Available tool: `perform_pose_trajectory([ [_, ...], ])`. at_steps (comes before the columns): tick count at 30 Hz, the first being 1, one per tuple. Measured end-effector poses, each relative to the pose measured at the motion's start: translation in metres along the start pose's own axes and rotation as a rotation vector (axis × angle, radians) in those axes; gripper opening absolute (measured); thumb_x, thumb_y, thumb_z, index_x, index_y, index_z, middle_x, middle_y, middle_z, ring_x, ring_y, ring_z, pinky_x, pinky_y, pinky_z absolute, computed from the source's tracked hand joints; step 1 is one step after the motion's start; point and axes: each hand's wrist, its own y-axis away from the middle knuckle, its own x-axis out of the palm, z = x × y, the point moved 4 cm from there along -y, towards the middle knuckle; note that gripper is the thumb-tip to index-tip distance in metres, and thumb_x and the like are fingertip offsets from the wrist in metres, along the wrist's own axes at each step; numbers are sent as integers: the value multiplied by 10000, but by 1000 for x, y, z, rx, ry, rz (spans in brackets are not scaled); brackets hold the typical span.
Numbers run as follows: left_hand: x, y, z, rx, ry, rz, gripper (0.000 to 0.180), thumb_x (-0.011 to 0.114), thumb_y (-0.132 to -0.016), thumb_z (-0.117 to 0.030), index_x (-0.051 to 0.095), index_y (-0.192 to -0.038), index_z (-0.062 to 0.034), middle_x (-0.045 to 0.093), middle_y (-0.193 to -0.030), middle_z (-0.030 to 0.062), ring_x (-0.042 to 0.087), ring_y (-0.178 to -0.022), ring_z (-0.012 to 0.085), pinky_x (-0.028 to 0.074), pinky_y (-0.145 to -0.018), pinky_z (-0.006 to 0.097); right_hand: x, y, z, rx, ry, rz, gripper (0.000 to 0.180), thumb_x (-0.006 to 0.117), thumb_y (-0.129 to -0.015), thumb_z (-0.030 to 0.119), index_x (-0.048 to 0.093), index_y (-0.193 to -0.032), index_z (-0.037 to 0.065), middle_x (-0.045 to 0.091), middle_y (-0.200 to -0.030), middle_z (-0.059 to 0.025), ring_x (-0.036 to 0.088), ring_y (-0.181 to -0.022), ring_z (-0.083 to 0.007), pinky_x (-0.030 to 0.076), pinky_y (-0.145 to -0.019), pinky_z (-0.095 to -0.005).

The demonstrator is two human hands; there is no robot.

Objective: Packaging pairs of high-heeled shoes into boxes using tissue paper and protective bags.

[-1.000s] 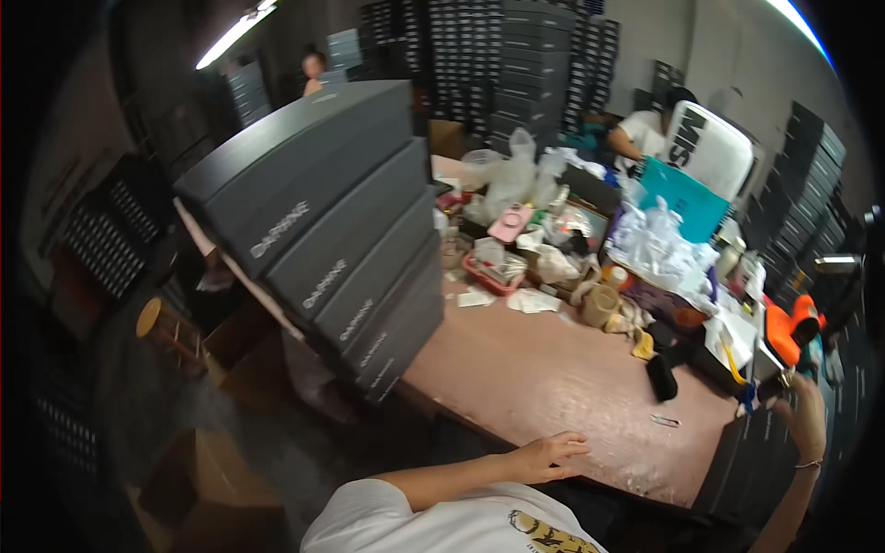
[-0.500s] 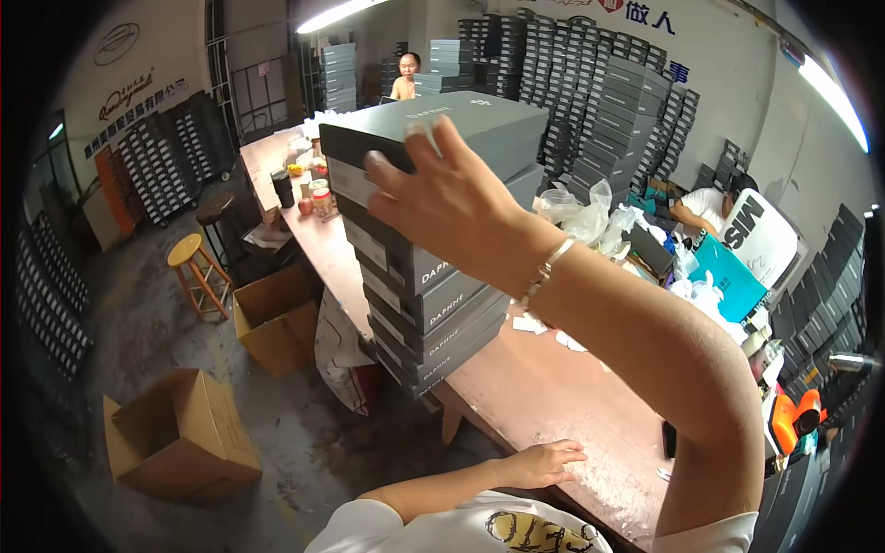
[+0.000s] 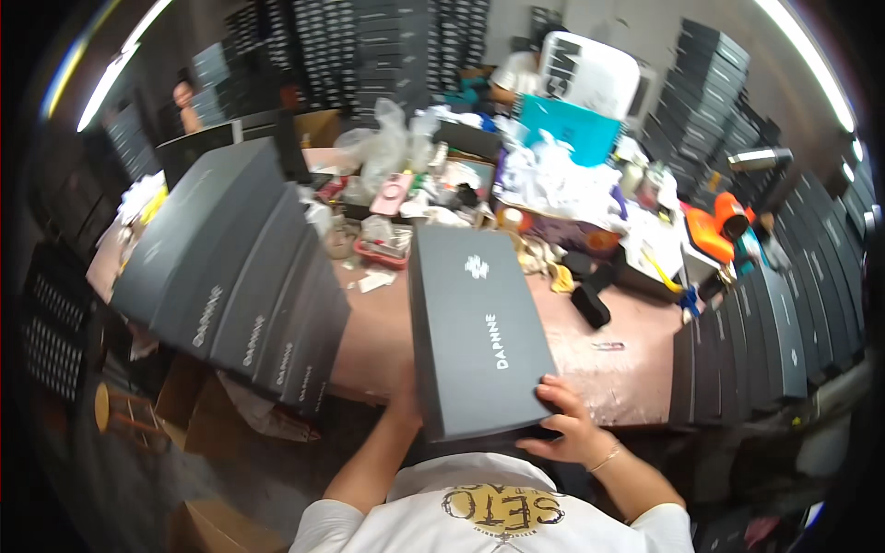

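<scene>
A dark grey shoebox [image 3: 475, 323] with pale lettering on its lid is in front of my body, tilted slightly, between my two hands. My right hand [image 3: 576, 426] grips its near right corner, thumb and fingers at the edge. Against its near left side lies my left hand [image 3: 406, 403], blurred, with the fingers mostly hidden by the box. To the left rises a stack of similar shoeboxes [image 3: 249, 276] at the table's edge.
The pinkish table [image 3: 618, 369] carries plastic bags [image 3: 383, 152], a pink phone-like case [image 3: 393, 194], white paper in a teal box [image 3: 572, 129] and an orange tool [image 3: 714, 230]. Shoeboxes [image 3: 747, 341] line the right side. Cardboard cartons [image 3: 198, 405] and a wooden stool [image 3: 115, 405] stand left.
My view has turned right, so the stack appears farther left. My right hand has left the stack's top. Both hands now hold a shoebox in front of me; my left hand was resting by the table.
</scene>
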Motion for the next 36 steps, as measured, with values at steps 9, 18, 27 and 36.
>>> perform_pose_trajectory([
  [9, -32, -23, 89, -249, -499, -334, 314, 563, -959, -291, 598, -1119, -23, 622, -1024, 46, 568, -993, 138, 451, -892, 296, 61, 150, -116, 1392, -545, -120, 576, 715, -834, 295, 496, -1223, -68, 553, -1207, -204, 531, -1137, -271, 432, -956, -398],
  [18, 7, -26, 39, 68, -505, -300, 482, 637, -911, -165, 457, -1328, -4, 501, -1331, 112, 439, -1270, 194, 314, -1080, 339, 6, 81, -119, 1305, -1376, -673, 203, 669, -875, 136, 550, -1031, 85, 604, -873, -1, 538, -709, -40, 471, -644, -190],
  [27, -11, -11, -86, -200, -1409, -42, 923, 735, -797, -342, 197, -1485, -44, 465, -1335, 240, 487, -1238, 321, 383, -1034, 420, 117, -2, -45, 442, -393, 325, 507, 722, -805, 190, 526, -1242, 26, 550, -1213, -167, 566, -1036, -337, 461, -905, -406],
  [36, 37, -24, -87, 127, -1894, -204, 757, 648, -860, -250, 247, -1463, -33, 383, -1394, 290, 377, -1302, 434, 341, -1057, 459, 65, 43, -161, 764, 539, 377, 544, 639, -794, 130, 470, -1308, 78, 583, -1057, -188, 561, -1027, -336, 256, -1029, -625],
])
